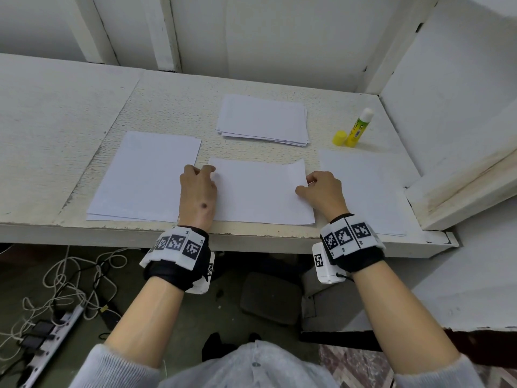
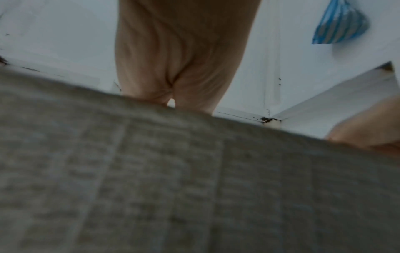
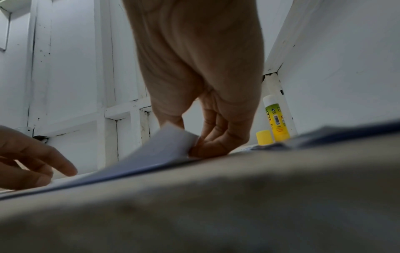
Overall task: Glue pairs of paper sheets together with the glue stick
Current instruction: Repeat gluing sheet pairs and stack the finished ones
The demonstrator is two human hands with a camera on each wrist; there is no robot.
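Centre sheet (image 1: pixel 263 191): flat on tabletop (image 1: pixel 173 107), long axis left–right | left hand (image 1: pixel 197 189): pinched on its left edge | right hand (image 1: pixel 324 191): right edge gripped, corner lifted | glue stick (image 1: pixel 359 127): uncapped, beyond-right of sheet, nearer right hand.

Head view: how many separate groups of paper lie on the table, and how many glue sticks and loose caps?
Paper groups: 4 (back stack, left pile, centre sheet, right sheet)
Glue stick: 1, standing uncapped
Yellow cap: 1, beside the stick
Total: 6

The left hand and right hand hold the centre sheet's far corners.
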